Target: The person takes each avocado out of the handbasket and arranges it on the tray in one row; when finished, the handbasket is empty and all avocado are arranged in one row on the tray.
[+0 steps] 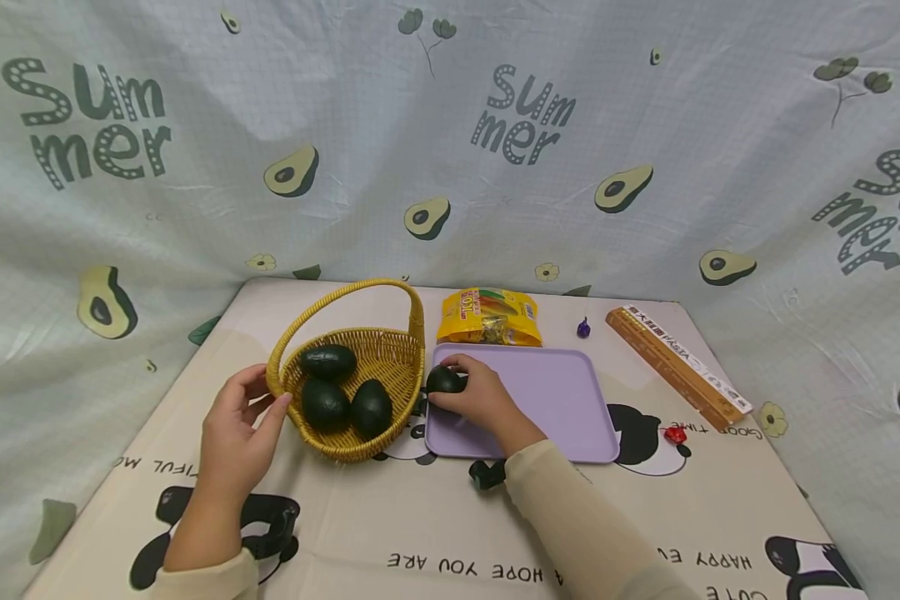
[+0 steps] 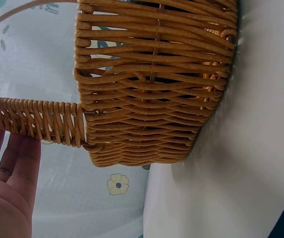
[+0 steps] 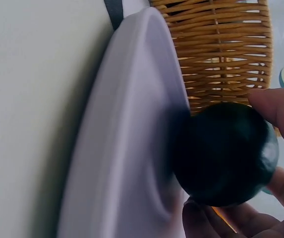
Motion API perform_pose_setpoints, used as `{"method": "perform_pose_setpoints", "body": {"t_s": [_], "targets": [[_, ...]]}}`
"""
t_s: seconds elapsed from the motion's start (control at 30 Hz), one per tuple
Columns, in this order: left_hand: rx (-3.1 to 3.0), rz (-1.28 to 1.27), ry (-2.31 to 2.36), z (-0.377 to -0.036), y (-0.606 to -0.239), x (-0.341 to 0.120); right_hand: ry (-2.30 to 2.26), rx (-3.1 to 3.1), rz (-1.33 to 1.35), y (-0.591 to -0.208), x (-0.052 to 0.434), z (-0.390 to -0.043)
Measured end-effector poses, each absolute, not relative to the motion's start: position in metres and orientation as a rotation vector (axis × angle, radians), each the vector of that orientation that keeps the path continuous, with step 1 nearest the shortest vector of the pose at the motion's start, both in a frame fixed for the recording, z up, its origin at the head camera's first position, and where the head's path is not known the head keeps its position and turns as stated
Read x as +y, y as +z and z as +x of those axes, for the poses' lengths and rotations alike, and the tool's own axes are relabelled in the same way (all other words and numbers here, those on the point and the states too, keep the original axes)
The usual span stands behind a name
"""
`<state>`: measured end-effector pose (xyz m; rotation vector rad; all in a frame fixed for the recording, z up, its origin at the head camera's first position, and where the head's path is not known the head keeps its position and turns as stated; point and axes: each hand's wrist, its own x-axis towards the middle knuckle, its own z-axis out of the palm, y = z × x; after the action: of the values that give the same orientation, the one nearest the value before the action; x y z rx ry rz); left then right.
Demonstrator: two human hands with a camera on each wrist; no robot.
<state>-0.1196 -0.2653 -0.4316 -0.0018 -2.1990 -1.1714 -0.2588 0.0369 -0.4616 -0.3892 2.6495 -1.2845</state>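
A yellow wicker basket [image 1: 390, 350] with a tall handle holds three dark green avocados [image 1: 328, 362]. My left hand [image 1: 240, 429] touches the basket's left rim where the handle [image 2: 37, 121] joins it, fingers nearly straight. My right hand [image 1: 474, 395] grips a fourth dark avocado [image 1: 444, 380] over the left edge of a lilac tray [image 1: 562, 400], right beside the basket. In the right wrist view the avocado [image 3: 224, 153] sits between thumb and fingers just above the tray [image 3: 127, 148], with the basket wall [image 3: 226, 54] behind it.
Behind the tray lies a yellow snack bag [image 1: 490, 317], a small purple wrapped sweet [image 1: 583, 328] and a long orange box [image 1: 678, 365]. A red sweet [image 1: 674, 433] lies right of the tray. A black clip [image 1: 486, 474] sits near my right forearm.
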Motion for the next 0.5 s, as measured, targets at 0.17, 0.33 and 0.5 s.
{"method": "perform_pose_setpoints", "body": {"t_s": [0.17, 0.33, 0.5], "targets": [[-2.204, 0.003, -1.159, -0.119, -0.433, -0.265, -1.275, 2.638, -0.418, -0.458, 0.040, -0.260], [-2.203, 0.000, -1.159, -0.119, -0.433, -0.265, -1.301, 2.617, -0.445, -0.452, 0.042, -0.260], [-2.203, 0.003, -1.169, -0.119, -0.430, -0.264, -1.354, 2.600, -0.492, -0.438, 0.042, -0.254]]}}
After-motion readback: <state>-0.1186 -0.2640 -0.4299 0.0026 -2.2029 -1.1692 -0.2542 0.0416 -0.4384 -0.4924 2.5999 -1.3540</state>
